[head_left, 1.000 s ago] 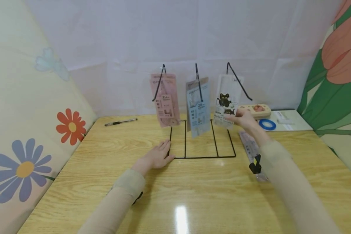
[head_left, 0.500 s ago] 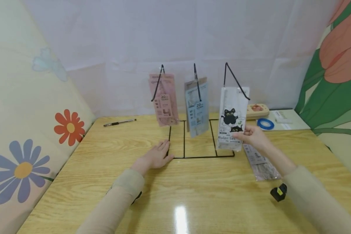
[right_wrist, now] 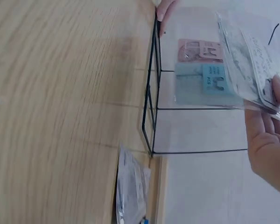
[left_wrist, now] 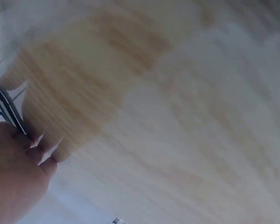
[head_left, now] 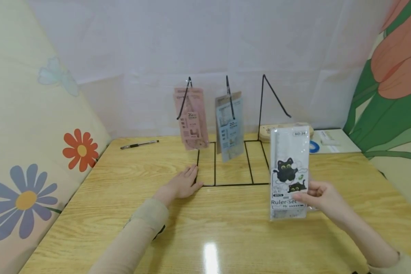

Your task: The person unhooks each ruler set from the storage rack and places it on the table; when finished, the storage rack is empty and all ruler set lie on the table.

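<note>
My right hand pinches the lower right edge of a clear packet with black cats, a ruler set, held upright in front of the rack. In the right wrist view, the thumb lies across the front of the ruler set, fingers behind. My left hand lies with fingers extended at the left side of the black wire rack, touching its base. Pink ruler packets hang from the left hook and blue ones from the middle hook. The right hook rises behind the ruler set.
A pen lies at the back left of the wooden table. Back right are a cream case, blue tape and a pale board. Another packet lies on the table in the right wrist view.
My right hand has drawn the ruler set off the right hook, forward and down. It now covers the pink packet on the table in the head view. The left hand stays put.
</note>
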`<state>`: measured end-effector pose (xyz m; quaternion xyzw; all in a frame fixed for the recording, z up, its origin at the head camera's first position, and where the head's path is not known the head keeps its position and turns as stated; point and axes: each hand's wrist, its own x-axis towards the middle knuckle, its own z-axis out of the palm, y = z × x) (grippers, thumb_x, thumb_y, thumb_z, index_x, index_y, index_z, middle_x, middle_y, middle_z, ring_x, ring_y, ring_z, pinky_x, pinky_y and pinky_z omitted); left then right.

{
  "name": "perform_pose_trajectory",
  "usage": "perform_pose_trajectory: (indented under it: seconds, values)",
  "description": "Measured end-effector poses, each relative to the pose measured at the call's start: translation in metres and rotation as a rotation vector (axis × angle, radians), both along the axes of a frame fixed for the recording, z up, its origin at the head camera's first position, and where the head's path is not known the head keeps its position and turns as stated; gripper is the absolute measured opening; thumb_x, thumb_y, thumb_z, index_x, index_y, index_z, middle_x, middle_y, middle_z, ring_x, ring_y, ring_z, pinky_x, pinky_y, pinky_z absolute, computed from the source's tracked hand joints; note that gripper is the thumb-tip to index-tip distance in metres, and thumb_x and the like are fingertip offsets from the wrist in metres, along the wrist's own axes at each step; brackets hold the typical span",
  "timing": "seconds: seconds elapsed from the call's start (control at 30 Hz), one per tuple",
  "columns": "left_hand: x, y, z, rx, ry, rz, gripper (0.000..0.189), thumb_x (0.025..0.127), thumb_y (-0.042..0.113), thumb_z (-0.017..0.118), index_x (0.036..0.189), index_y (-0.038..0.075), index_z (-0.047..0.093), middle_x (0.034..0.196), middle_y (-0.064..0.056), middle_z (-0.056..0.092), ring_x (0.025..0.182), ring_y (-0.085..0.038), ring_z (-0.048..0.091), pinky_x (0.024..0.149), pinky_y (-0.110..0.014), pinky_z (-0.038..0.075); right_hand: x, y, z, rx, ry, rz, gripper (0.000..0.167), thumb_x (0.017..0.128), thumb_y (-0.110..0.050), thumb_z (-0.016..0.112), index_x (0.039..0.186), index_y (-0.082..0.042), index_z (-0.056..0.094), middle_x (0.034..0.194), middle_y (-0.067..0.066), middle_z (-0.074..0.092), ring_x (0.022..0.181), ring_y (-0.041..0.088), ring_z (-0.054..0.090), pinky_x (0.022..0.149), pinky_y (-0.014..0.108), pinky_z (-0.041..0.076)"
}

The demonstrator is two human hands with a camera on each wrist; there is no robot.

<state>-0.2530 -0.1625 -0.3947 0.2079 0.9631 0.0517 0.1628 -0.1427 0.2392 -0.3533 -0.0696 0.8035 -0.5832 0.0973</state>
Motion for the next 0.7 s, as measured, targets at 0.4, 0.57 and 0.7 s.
perform_pose_trajectory:
  seconds: [0.4,0.57,0.7]
  values:
    - [0.001,0.0,0.003,0.002,0.01,0.0,0.069,0.103,0.041,0.029,0.15,-0.003,0.006,0.158,-0.019,0.003,0.146,-0.035,0.005,0.12,-0.048,0.011,-0.001,0.098,-0.019,0.093,0.106,-0.209,0.02,0.095,-0.018,0.056,0.095,-0.035,0.068,0.085,-0.025,0.069,0.077,0.0,0.067,0.068,0.017,0.053]
    - [0.002,0.002,0.004,-0.003,0.003,-0.003,0.069,0.103,0.042,0.029,0.15,-0.002,0.006,0.158,-0.019,0.003,0.146,-0.035,0.005,0.12,-0.048,0.011,-0.026,0.154,-0.036,0.217,-0.003,-0.302,0.028,0.095,-0.036,0.055,0.113,-0.017,0.066,0.082,-0.024,0.067,0.072,-0.002,0.063,0.063,0.021,0.053]
    - [0.003,0.003,0.005,-0.004,-0.015,0.001,0.068,0.103,0.042,0.029,0.15,-0.002,0.006,0.158,-0.019,0.003,0.146,-0.035,0.004,0.12,-0.048,0.01,-0.037,0.17,-0.035,0.511,-0.064,-0.315,0.052,0.093,-0.049,0.052,0.107,-0.002,0.065,0.083,-0.006,0.067,0.075,0.009,0.059,0.06,0.028,0.048]
